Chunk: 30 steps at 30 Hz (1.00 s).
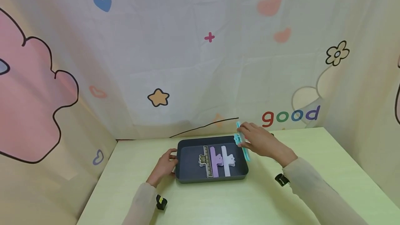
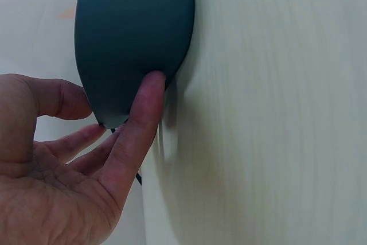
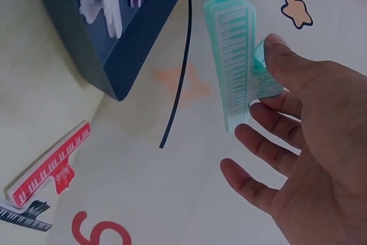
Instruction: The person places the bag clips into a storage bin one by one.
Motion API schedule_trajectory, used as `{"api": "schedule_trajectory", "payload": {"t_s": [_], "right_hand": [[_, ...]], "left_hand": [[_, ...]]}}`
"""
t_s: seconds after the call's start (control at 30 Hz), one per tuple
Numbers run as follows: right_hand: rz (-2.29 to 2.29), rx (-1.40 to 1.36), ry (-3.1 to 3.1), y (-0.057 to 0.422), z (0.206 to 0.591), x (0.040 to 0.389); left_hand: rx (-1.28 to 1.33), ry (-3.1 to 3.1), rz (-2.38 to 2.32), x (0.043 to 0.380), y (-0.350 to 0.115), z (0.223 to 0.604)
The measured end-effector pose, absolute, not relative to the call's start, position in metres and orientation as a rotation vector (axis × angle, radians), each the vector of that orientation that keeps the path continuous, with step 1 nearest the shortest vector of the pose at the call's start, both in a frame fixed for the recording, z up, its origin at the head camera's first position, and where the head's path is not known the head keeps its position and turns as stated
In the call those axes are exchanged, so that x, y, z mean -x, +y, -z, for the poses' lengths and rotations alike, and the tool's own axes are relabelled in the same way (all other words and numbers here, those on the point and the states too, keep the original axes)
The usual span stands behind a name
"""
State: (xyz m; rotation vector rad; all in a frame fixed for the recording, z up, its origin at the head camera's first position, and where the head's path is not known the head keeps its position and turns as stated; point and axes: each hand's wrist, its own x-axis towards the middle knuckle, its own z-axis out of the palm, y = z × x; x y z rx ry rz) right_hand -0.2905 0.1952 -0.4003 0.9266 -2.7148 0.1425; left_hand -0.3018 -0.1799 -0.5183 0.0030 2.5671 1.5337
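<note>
A dark grey rectangular tray point(image 1: 189, 155) lies on the table, holding three wide-jawed clips: a black-and-gold clip point(image 1: 208, 169), a purple clip point(image 1: 214, 164) and a white clip point(image 1: 226, 162). At the tray's left end, my left hand point(image 1: 165, 164) touches the outer wall with thumb and fingers spread. The left wrist view shows those fingertips against the tray's side point(image 2: 135, 32). Over the tray's right edge, my right hand point(image 1: 260, 141) pinches a teal clip point(image 3: 234, 61) with a keyboard pattern. Its thumb and index finger hold the clip's handle; the other fingers are loosely bent.
In the right wrist view, a red clip point(image 3: 51, 162) and a black clip point(image 3: 26, 216) lie on the table beyond the tray. A printed curtain point(image 1: 187, 61) hangs behind the pale table point(image 1: 212, 204).
</note>
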Motion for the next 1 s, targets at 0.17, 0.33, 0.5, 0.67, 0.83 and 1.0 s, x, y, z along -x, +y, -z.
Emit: {"api": "schedule_trajectory", "payload": {"t_s": [0.17, 0.33, 0.5, 0.67, 0.83, 1.0], "right_hand": [[-0.145, -0.922, -2.751, 0.183, 0.397, 0.292], [-0.144, -0.916, -2.772, 0.172, 0.396, 0.296], [-0.139, -0.918, -2.786, 0.161, 0.395, 0.298], [-0.133, -0.902, -2.811, 0.148, 0.394, 0.301], [-0.14, -0.89, -2.851, 0.133, 0.394, 0.304], [-0.116, -0.94, -2.821, 0.119, 0.4, 0.308]], "left_hand": [[-0.004, 2.566, -1.529, 0.302, -0.181, 0.52], [0.002, 2.566, -1.527, 0.303, -0.181, 0.52], [0.005, 2.562, -1.53, 0.302, -0.181, 0.519], [0.0, 2.564, -1.528, 0.302, -0.181, 0.518], [-0.004, 2.565, -1.524, 0.302, -0.181, 0.517], [-0.005, 2.562, -1.526, 0.302, -0.181, 0.519]]}}
